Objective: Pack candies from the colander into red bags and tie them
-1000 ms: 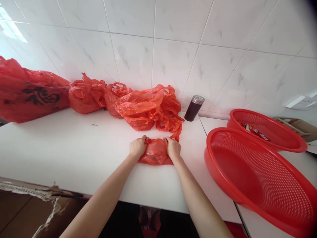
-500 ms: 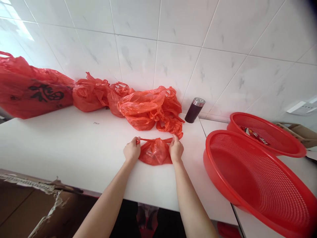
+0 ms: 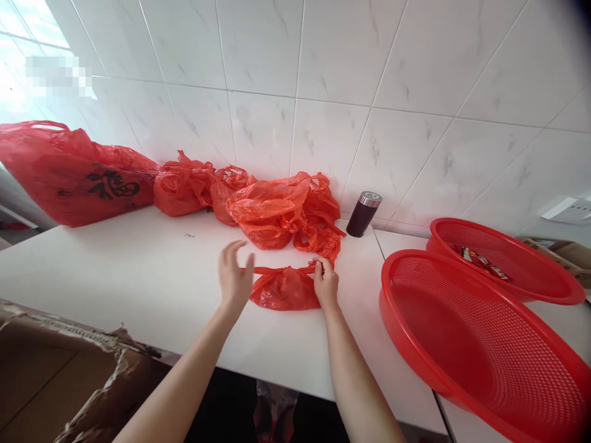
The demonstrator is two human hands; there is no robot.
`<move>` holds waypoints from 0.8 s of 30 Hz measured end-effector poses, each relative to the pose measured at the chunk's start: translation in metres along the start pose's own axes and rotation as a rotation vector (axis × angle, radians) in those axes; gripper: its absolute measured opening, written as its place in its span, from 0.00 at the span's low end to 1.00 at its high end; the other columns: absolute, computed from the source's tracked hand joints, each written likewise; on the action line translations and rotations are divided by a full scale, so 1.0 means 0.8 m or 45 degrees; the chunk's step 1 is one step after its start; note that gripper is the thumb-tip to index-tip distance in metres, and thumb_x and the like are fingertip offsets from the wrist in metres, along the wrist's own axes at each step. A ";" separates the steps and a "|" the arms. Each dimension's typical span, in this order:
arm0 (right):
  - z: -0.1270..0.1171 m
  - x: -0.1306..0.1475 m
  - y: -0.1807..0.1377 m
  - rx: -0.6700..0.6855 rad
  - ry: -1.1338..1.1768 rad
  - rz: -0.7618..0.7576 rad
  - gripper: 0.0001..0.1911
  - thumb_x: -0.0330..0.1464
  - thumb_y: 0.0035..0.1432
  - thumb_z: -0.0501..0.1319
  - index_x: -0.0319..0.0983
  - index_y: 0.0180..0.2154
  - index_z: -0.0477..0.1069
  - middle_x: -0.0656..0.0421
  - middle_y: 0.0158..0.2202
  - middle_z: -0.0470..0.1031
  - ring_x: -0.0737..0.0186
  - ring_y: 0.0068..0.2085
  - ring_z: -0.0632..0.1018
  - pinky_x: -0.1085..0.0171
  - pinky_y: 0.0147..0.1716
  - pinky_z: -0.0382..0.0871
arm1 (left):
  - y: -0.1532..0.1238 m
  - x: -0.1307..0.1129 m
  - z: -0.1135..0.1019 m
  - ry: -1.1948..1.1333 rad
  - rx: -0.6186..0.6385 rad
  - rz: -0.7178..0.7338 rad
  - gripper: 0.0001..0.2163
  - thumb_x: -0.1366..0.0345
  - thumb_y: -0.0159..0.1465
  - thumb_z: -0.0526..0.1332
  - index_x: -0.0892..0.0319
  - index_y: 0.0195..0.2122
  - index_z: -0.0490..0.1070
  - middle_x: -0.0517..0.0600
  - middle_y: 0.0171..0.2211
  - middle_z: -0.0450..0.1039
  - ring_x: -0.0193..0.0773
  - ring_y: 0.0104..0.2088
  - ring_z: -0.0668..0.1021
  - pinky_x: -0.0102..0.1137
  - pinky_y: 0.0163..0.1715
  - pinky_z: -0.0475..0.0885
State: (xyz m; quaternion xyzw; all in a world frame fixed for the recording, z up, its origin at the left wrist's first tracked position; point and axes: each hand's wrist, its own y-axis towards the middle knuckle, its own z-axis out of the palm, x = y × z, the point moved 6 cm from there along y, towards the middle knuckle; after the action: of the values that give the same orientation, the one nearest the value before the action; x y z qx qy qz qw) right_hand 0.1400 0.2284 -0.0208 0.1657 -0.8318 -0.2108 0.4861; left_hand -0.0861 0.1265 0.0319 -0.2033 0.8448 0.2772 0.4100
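Note:
A small red plastic bag with something inside lies on the white counter in front of me. Its twisted handles stretch across its top edge. My right hand pinches the right end of the handles. My left hand hovers just left of the bag, fingers spread, holding nothing.
A heap of red plastic bags and a large printed red bag line the tiled wall. A dark flask stands behind. Two red mesh baskets sit at the right. Torn cardboard is at lower left.
My hands first pressed the bag's sides, then pulled its handles out. Now my left hand has let go and lifted open; the right still grips.

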 end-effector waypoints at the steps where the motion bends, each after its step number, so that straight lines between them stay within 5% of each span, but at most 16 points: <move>1: -0.001 0.003 -0.001 0.019 0.022 -0.011 0.20 0.38 0.67 0.42 0.38 0.45 0.68 0.52 0.43 0.77 0.62 0.43 0.77 0.65 0.44 0.69 | -0.001 -0.019 0.017 0.142 0.166 0.139 0.19 0.58 0.63 0.54 0.51 0.56 0.61 0.55 0.59 0.63 0.46 0.61 0.63 0.40 0.57 0.60; 4: -0.018 -0.002 0.001 -0.080 0.012 0.056 0.22 0.41 0.67 0.43 0.38 0.56 0.62 0.50 0.50 0.73 0.61 0.45 0.76 0.64 0.44 0.69 | -0.010 -0.048 0.074 0.502 0.740 0.381 0.18 0.60 0.56 0.62 0.51 0.48 0.70 0.54 0.49 0.72 0.50 0.52 0.72 0.40 0.51 0.65; 7: -0.045 -0.029 0.003 -0.299 -0.170 0.281 0.27 0.41 0.66 0.44 0.37 0.62 0.55 0.47 0.55 0.68 0.58 0.47 0.74 0.63 0.43 0.67 | 0.001 -0.044 0.087 0.591 0.936 0.330 0.11 0.61 0.53 0.63 0.52 0.38 0.74 0.51 0.36 0.76 0.47 0.38 0.78 0.36 0.38 0.69; 9: -0.048 -0.044 0.006 -0.278 -0.274 0.340 0.24 0.40 0.64 0.46 0.39 0.57 0.65 0.48 0.55 0.68 0.56 0.49 0.72 0.60 0.45 0.66 | 0.015 -0.033 0.070 0.652 0.989 0.290 0.10 0.62 0.53 0.61 0.53 0.37 0.73 0.51 0.34 0.77 0.45 0.35 0.77 0.33 0.33 0.68; 12: -0.035 -0.053 0.010 -0.125 -0.295 0.291 0.16 0.40 0.57 0.54 0.42 0.41 0.77 0.52 0.52 0.71 0.52 0.49 0.70 0.56 0.48 0.62 | 0.040 -0.002 0.013 0.748 0.983 0.197 0.12 0.60 0.52 0.61 0.54 0.38 0.72 0.50 0.35 0.77 0.42 0.34 0.77 0.30 0.31 0.67; 16: -0.023 -0.054 0.010 -0.065 -0.263 0.291 0.13 0.38 0.54 0.55 0.41 0.35 0.77 0.53 0.41 0.76 0.52 0.44 0.71 0.56 0.45 0.62 | 0.085 0.063 -0.098 0.967 0.757 -0.005 0.11 0.60 0.53 0.61 0.57 0.37 0.70 0.50 0.36 0.77 0.41 0.36 0.76 0.28 0.35 0.66; 20: -0.027 -0.043 0.011 -0.135 -0.163 0.317 0.16 0.42 0.56 0.52 0.40 0.26 0.70 0.55 0.31 0.74 0.57 0.34 0.70 0.60 0.38 0.63 | 0.124 0.137 -0.201 1.194 0.442 -0.285 0.12 0.57 0.58 0.60 0.59 0.38 0.65 0.48 0.32 0.75 0.44 0.39 0.76 0.30 0.38 0.66; 24: -0.040 -0.021 0.006 -0.303 0.009 0.303 0.20 0.46 0.58 0.52 0.41 0.21 0.55 0.61 0.22 0.63 0.62 0.29 0.65 0.64 0.33 0.61 | 0.129 0.178 -0.242 1.261 0.339 -0.409 0.17 0.51 0.60 0.57 0.59 0.42 0.63 0.51 0.38 0.76 0.46 0.41 0.77 0.33 0.39 0.68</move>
State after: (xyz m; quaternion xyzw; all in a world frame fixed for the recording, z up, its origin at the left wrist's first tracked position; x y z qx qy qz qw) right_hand 0.1758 0.2346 -0.0167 0.0082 -0.8130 -0.2481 0.5266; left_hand -0.3403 0.0657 0.0474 -0.3827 0.9232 -0.0277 0.0219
